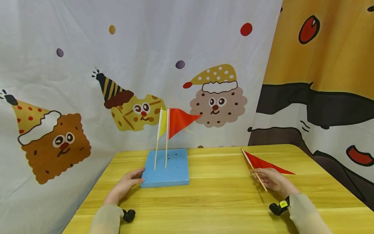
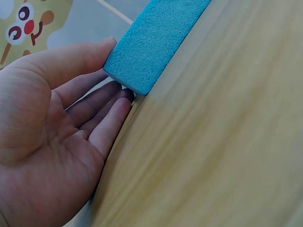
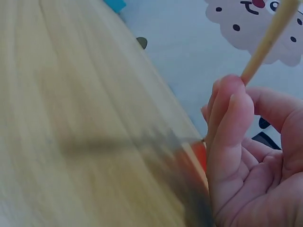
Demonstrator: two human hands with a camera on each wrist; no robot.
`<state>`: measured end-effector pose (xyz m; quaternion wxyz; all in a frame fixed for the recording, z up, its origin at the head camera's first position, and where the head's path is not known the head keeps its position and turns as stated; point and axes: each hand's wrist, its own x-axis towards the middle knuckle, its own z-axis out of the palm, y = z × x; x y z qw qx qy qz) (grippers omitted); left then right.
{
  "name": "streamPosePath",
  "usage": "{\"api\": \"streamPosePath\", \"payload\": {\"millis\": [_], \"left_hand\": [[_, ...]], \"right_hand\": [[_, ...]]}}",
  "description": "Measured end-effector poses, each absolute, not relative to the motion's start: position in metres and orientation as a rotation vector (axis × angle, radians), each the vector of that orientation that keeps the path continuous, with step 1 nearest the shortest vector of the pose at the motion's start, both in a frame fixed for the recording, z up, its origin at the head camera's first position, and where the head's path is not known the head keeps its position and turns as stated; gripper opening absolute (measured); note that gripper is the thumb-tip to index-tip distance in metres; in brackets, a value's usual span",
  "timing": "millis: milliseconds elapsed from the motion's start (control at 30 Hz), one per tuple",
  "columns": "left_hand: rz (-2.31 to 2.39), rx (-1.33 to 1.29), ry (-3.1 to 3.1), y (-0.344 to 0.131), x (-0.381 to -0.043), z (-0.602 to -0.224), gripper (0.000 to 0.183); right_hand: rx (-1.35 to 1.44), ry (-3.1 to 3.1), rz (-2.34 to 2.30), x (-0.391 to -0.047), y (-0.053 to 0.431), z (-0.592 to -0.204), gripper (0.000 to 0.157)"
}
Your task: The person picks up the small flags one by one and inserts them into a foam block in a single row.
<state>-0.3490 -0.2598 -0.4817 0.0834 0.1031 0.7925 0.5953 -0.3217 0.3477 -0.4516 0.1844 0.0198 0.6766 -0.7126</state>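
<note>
A blue foam block lies on the table, its top pierced with several small holes. A yellow flag and a red triangular flag stand upright in it on thin sticks. My left hand rests on the table at the block's left side. In the left wrist view its thumb touches the block's near corner, with the other fingertips close beside it. Over on the right, my right hand grips the wooden stick of another red triangular flag, the stick's lower end pointing toward me.
The wooden table has its far edge close to a white curtain printed with cartoon biscuits. On the right hangs a yellow and dark cartoon cloth. A black camera mount sits on each wrist.
</note>
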Motion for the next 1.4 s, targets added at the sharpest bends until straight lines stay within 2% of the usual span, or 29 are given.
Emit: {"api": "streamPosePath", "payload": {"millis": [267, 433, 700, 1067, 1400], "left_hand": [[1.780, 0.311, 2.362, -0.259, -0.349, -0.480, 0.064], [1.758, 0.334, 2.375, -0.259, -0.347, -0.480, 0.064], [1.781, 0.284, 2.374, -0.261, -0.346, -0.478, 0.063], [1.757, 0.308, 2.370, -0.259, -0.345, -0.483, 0.063], [1.780, 0.298, 2.350, -0.258, -0.345, -0.480, 0.063]], "right_hand": [[0.044, 1.899, -2.033, -0.323, 0.343, -0.441, 0.032], [0.032, 1.854, -2.084, -0.319, 0.340, -0.429, 0.025], [-0.204, 1.807, -2.144, -0.316, 0.337, -0.401, 0.029], [-0.141, 1.918, -2.177, -0.312, 0.324, -0.358, 0.021], [-0.278, 2.001, -2.211, -0.308, 0.302, -0.329, 0.019]]}}
